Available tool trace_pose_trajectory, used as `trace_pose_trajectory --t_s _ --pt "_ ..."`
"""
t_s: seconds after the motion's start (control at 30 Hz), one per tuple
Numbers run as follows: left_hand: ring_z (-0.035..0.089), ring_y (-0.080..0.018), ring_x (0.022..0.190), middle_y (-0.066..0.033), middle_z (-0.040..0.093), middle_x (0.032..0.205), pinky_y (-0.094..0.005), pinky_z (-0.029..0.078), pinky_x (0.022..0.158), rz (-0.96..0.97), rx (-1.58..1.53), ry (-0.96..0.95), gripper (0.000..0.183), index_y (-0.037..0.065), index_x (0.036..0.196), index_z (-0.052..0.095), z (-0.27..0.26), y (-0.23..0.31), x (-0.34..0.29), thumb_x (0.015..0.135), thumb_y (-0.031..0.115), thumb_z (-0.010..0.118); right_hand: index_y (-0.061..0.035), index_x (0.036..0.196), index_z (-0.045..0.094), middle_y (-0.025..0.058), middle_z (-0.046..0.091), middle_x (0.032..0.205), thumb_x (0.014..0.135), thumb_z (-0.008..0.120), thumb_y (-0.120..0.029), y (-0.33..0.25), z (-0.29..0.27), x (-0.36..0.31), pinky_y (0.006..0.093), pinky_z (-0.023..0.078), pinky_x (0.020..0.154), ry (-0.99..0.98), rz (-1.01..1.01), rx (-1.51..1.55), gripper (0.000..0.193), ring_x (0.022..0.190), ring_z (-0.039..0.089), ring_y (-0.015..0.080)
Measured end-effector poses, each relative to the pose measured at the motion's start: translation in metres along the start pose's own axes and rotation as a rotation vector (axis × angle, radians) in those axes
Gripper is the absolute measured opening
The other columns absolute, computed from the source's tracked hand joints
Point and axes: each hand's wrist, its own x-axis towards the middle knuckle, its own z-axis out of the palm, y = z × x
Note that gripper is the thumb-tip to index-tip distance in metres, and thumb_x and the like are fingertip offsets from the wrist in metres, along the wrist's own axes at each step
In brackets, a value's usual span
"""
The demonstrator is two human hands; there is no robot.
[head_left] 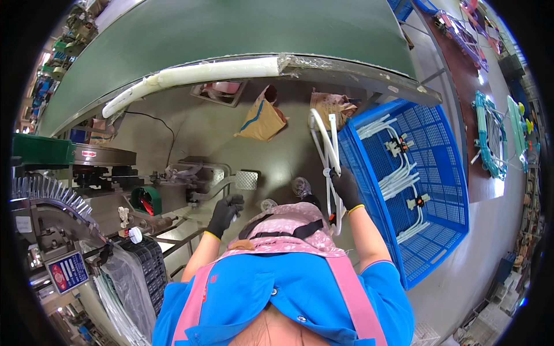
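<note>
In a dark glove with a yellow cuff, my right hand (346, 189) grips a white tubular metal frame (319, 135). The frame hangs upright, with crossing tubes joined at a pivot, beside the blue basket's near wall. My left hand (225, 214), gloved alike, is in front of my left hip with its fingers curled. A small pale bit shows at its palm, too small to name. A large blue plastic basket (456, 196) on my right holds several white bent tubes (398, 181) with dark and pale fittings.
A green-topped table (231, 29) with a white padded edge (219, 70) spans the front. To the left stands a machine (104, 155) with a foot pedal (247, 180). Brown paper sacks (262, 118) lie under the table. Coloured tubular frames (490, 135) stand far right.
</note>
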Motion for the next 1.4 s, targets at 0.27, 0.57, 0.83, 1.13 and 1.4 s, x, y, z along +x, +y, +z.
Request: trace_pose_trajectory --t_s 0.27,0.57,0.83,1.13,1.4 --pt "0.064 -0.0152 0.072 -0.0081 0.069 0.096 -0.0277 0.051 0.059 -0.209 -0.006 0.162 0.026 0.0 0.111 0.063 -0.012 -0.039 -0.051 0.086 0.007 0.057 -0.001 0.09 0.064 0.0214 0.066 0.077 0.082 0.065 -0.021 0.045 0.088 0.154 0.0447 0.049 0.063 -0.085 0.087 0.18 0.022 0.073 0.066 0.0378" --pt "0.063 -0.0135 0.065 -0.0099 0.07 0.089 -0.028 0.05 0.061 -0.506 -0.082 0.274 0.028 -0.002 0.108 0.064 0.047 -0.017 -0.021 0.09 0.019 0.057 -0.0028 0.081 0.068 0.0059 0.063 0.068 0.086 0.061 -0.018 0.109 0.169 0.372 0.0313 0.045 0.057 -0.242 -0.103 0.351 0.017 0.066 0.061 0.0159" --pt "0.067 -0.0142 0.073 -0.0116 0.068 0.102 -0.0289 0.053 0.061 -0.618 -0.182 0.273 0.034 0.001 0.117 0.06 0.089 -0.016 -0.004 0.091 0.021 0.057 -0.0063 0.1 0.064 0.0138 0.064 0.091 0.09 0.054 -0.026 0.171 0.198 0.521 0.0367 0.047 0.069 -0.196 -0.367 -0.294 0.025 0.078 0.061 0.0279" --pt "0.063 -0.0339 0.099 -0.02 0.066 0.105 -0.0399 0.051 0.087 -0.432 0.205 0.426 0.033 -0.001 0.106 0.065 0.122 -0.061 -0.048 0.079 0.018 0.062 -0.0067 0.114 0.059 0.016 0.06 0.11 0.09 0.053 -0.034 0.188 0.187 0.515 0.0406 0.046 0.083 -0.178 -0.516 -0.678 0.037 0.095 0.058 0.0334" --pt "0.063 -0.0291 0.098 -0.0174 0.066 0.107 -0.0379 0.049 0.087 -0.253 -0.025 0.834 0.042 0.002 0.114 0.061 0.156 -0.072 -0.103 0.072 0.011 0.062 -0.0059 0.11 0.062 0.0176 0.065 0.104 0.085 0.059 -0.024 0.113 0.291 0.309 0.0407 0.046 0.086 -0.87 -1.914 -0.864 0.031 0.096 0.06 0.0335"
